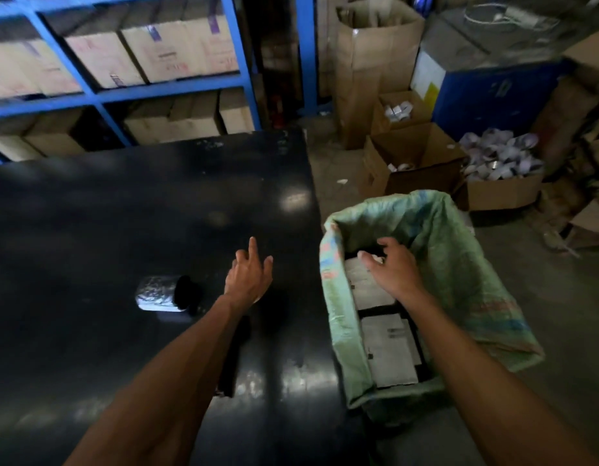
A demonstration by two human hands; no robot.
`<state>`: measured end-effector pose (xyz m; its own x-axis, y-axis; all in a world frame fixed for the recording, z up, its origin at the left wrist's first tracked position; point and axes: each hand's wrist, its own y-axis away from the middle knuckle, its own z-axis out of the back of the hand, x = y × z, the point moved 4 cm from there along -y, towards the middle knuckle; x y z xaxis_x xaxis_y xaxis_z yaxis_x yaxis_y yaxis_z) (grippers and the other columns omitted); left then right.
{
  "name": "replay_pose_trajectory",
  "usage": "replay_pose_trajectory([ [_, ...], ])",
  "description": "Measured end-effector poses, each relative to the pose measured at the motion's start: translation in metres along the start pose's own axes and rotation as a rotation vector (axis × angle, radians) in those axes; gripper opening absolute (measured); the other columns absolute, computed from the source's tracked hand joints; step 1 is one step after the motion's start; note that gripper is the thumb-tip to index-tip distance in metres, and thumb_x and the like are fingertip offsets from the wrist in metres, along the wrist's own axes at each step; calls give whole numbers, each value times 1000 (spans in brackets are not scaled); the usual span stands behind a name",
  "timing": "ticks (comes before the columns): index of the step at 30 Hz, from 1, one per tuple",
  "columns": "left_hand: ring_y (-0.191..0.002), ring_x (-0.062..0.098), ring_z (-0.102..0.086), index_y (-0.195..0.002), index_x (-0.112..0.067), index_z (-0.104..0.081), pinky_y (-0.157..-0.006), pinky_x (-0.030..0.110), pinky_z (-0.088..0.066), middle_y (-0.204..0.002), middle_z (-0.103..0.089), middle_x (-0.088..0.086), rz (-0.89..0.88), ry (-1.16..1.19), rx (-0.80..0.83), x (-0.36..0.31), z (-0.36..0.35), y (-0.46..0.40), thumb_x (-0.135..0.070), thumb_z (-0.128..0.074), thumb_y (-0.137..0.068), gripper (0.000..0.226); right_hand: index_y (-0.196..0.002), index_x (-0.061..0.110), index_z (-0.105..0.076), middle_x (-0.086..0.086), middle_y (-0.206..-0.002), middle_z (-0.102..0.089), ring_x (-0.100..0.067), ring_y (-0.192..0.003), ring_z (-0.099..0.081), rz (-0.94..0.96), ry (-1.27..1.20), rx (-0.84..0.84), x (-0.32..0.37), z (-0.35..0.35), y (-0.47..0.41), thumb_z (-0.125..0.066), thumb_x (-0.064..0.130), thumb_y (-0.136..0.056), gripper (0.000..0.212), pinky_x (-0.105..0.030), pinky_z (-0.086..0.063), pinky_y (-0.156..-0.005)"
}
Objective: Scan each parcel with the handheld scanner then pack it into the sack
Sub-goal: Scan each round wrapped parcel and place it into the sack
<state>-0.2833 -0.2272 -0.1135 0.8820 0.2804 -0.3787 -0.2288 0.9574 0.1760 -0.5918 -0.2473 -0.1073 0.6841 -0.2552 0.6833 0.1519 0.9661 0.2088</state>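
Left hand [249, 275] is hovering, fingers spread and empty, over the glossy black table [123, 213]; right hand [393, 264], fingers loosely curled and holding nothing, is reaching into the green woven sack [459, 264] standing right of it, with blue metal shelving [99, 95] of cardboard boxes far behind.

Big glossy black table [123, 213], mostly bare. A shiny wrapped parcel [155, 294] sits toward the near middle, with a black handheld scanner [187, 294] touching its right side. A dark flat thing [235, 358] lies nearer the front edge, can't tell what.
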Motion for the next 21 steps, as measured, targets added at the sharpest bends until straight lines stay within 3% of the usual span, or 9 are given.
replay_pose_trajectory([
  [5,-130,47,-41,-157,-9,-17,-105,54,-39,-143,-36,28,91,-53,-11,96,39,8,-40,-48,-101,71,-136,24,-52,-10,-134,-58,-30,-126,-56,118,61,37,81,-56,49,-67,56,-85,62,-38,-44,-102],
  [12,-132,42,-37,-157,-23,-24,-107,51,-38,-148,-33,22,68,-160,-26,205,79,22,-37,-57,-95,72,-141,23,-46,-12,-139,-54,-28,-130,-53,77,120,308,138,-163,110,-65,56,-87,66,-35,-41,-106],
  [16,-136,39,-33,-157,-30,-24,-110,46,-34,-152,-29,17,-28,-256,-16,236,92,18,-24,-65,-89,79,-150,21,-32,-15,-144,-49,-33,-134,-49,-8,157,450,148,-218,145,-63,58,-88,79,-37,-40,-108],
  [21,-144,43,-20,-157,-39,-14,-118,51,-22,-161,-13,17,-212,-484,95,254,81,3,-19,-72,-84,96,-157,21,-13,-14,-144,-51,-34,-132,-52,-180,107,456,152,-261,168,-67,58,-81,101,-37,-42,-107],
])
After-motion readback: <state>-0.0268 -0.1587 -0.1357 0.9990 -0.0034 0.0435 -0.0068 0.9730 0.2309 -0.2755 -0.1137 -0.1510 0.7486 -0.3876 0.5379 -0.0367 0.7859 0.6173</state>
